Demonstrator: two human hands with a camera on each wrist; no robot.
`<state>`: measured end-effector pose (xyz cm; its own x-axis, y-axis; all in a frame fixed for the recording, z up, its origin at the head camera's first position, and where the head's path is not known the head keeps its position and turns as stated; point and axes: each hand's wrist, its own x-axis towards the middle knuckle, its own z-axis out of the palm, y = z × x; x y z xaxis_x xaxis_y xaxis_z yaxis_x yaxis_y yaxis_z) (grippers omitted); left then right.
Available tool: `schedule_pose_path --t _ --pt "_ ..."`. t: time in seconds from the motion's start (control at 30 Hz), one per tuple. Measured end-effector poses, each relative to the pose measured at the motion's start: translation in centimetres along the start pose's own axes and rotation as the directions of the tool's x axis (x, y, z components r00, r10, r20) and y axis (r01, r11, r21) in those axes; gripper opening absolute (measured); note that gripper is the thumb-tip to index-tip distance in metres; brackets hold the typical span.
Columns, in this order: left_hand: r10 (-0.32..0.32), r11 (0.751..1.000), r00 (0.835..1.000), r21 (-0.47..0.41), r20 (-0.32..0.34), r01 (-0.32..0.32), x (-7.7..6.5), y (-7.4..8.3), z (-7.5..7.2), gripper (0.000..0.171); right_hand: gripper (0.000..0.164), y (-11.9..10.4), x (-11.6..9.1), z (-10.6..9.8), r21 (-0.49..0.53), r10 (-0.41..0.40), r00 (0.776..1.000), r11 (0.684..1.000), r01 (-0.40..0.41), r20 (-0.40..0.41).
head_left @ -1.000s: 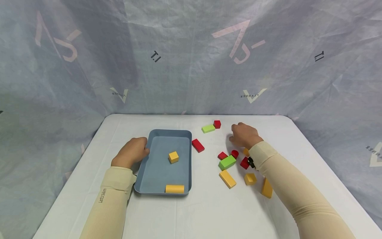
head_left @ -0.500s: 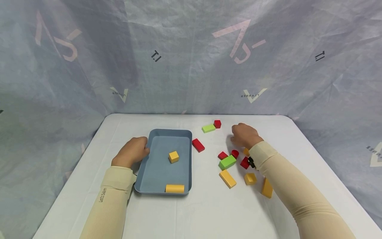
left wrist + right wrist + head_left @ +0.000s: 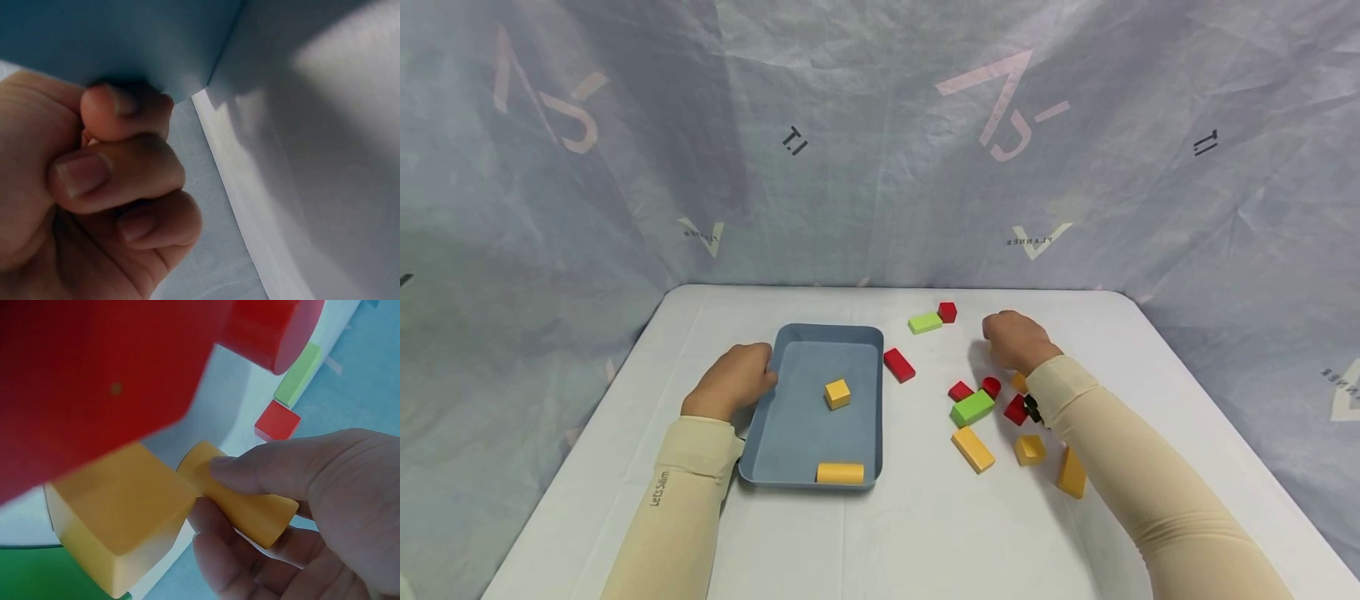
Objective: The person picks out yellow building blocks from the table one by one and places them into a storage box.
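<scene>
My left hand (image 3: pixel 733 382) grips the left wall of the blue-grey tray (image 3: pixel 781 333); in the left wrist view its curled fingers (image 3: pixel 125 175) lie against the tray's blue wall (image 3: pixel 150 37). Inside the tray are a yellow cube (image 3: pixel 837 394) and a yellow cylinder (image 3: pixel 840 473). Over the right side of the table, my right hand (image 3: pixel 1019 340) pinches another yellow cylinder (image 3: pixel 240 500) between thumb and fingers. From the head it is mostly hidden behind the hand. A yellow block (image 3: pixel 125 512) and a large, blurred red block (image 3: pixel 94 381) appear near the right wrist camera.
Right of the tray lies a red block (image 3: pixel 898 365). Farther back, a light green block (image 3: pixel 925 323) sits beside a red cube (image 3: pixel 947 312). Nearer are a green block (image 3: pixel 972 408), yellow blocks (image 3: pixel 973 450) and several red pieces (image 3: pixel 1017 409), some close under the right forearm.
The right hand's thumb and fingers have drawn in slightly at nearly the same spot. The left hand and the tray stay as they were.
</scene>
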<state>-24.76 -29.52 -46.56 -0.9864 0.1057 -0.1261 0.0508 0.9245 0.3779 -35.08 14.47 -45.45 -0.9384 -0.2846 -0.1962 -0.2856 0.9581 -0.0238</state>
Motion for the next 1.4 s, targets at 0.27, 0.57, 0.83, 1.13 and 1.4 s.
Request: schedule_pose_path --t 0.27,0.57,0.83,1.13,1.4 --pt "-0.002 1.000 1.000 -0.007 0.002 0.002 -0.1 0.0 -0.1 0.008 0.032 -0.2 -0.2 -0.2 0.039 0.007 1.000 0.999 -0.007 -0.003" --pt "0.000 1.000 1.000 -0.006 0.001 0.000 0.1 -0.1 0.0 0.007 0.032 -0.7 -0.3 -0.4 0.049 -0.017 0.999 0.999 0.019 -0.039" --pt "-0.007 1.000 1.000 -0.007 0.008 0.007 0.0 0.1 -0.1 0.007 0.034 -1.5 -0.9 -0.9 0.046 -0.042 0.997 0.998 0.045 -0.064" --pt "0.001 1.000 1.000 -0.007 -0.001 -0.001 -0.1 0.0 -0.1 0.008 0.032 -2.4 -1.1 -1.1 0.018 -0.069 0.993 0.997 0.071 -0.094" --pt "0.008 1.000 1.000 -0.010 0.002 -0.008 -0.3 0.2 -0.2 0.007 0.033 -3.3 -1.3 -1.5 0.002 -0.086 0.992 0.996 0.087 -0.092"
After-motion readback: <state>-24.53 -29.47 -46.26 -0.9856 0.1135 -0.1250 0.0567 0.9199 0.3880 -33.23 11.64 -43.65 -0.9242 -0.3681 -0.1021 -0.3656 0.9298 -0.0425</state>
